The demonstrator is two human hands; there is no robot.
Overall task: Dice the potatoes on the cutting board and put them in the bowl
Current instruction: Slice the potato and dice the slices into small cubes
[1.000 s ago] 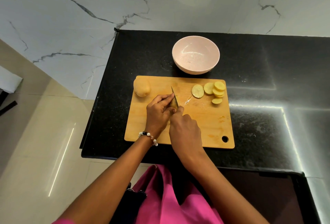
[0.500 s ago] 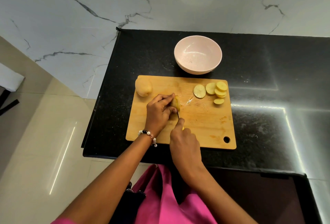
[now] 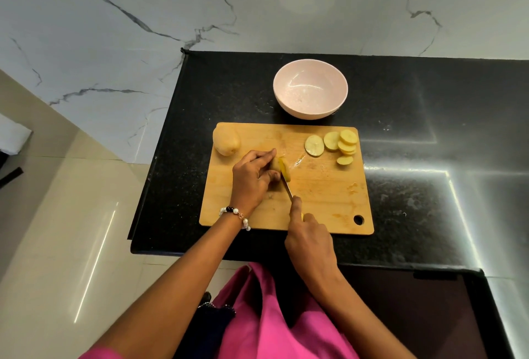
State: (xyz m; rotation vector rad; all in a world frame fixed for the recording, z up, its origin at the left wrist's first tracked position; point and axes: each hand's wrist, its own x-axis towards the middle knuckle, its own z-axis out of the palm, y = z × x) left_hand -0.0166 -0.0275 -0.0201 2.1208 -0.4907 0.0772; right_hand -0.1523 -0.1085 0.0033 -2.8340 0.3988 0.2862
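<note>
A wooden cutting board lies on the black counter. My left hand grips a partly cut potato near the board's middle. My right hand holds a knife by its yellow handle, index finger along the spine; the blade is down through the potato, and a fresh slice leans on its right side. A whole potato sits at the board's far left corner. Several round slices lie at the far right. A pink bowl with nothing in it stands behind the board.
The black counter runs off to the right, with its left edge just past the board and a tiled floor below. A marble wall rises behind the bowl. A dark glass panel is at the near right.
The knife blade has come down through the potato and a new slice stands off its right end. My right hand has drawn back toward me; my left hand kept its hold.
</note>
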